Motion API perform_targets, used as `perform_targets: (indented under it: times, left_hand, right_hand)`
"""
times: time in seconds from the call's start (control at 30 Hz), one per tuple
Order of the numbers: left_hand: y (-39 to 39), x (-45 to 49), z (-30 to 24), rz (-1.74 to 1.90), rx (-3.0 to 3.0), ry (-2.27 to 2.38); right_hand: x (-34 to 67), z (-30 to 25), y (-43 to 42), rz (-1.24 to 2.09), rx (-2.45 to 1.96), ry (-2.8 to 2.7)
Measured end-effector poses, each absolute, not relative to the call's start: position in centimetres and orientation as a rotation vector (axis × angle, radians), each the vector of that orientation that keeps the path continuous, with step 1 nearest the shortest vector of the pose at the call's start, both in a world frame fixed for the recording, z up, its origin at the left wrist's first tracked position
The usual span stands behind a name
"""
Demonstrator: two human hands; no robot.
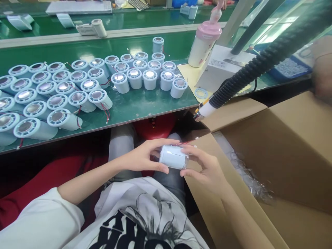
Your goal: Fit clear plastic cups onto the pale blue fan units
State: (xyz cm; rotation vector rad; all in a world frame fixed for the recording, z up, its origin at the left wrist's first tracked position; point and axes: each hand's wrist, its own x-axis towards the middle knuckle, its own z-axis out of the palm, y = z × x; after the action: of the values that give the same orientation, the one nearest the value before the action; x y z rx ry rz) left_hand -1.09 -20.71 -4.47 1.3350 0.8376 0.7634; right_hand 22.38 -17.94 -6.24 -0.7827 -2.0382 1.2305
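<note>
Above my lap I hold a light-blue cylinder [171, 157] on its side, with a clear plastic sleeve around it and a thin red wire at its upper edge. My left hand [149, 155] closes on its left end, thumb below and fingers behind. The right end lies between the thumb and fingers of my right hand [206, 169]. Many similar light-blue cylinders [150, 80] with round silvery tops and red wires stand on the green bench [129, 109] in front of me, the bulk of them to the left.
An open cardboard box [259, 166] with clear plastic pieces [241, 173] stands at my right. Above it hangs a black corrugated hose [249, 69] with a white nozzle. A pink-lidded cup [204, 41] stands at the back right. At the right edge, another person's arm [321, 69] is blurred.
</note>
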Motion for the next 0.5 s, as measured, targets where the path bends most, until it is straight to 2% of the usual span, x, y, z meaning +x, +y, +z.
perform_targets:
  times: [0.2,0.5]
  left_hand:
    - [-20.82,-1.25,-4.39,0.803,1.354,0.828]
    - [-21.40,-1.69,-4.56,0.769,1.304,0.884]
  right_hand:
    - [22.16,-5.98,-18.09,1.416,-0.804,-1.929]
    - [21.98,-6.02,-18.38,1.309,-0.837,-2.008]
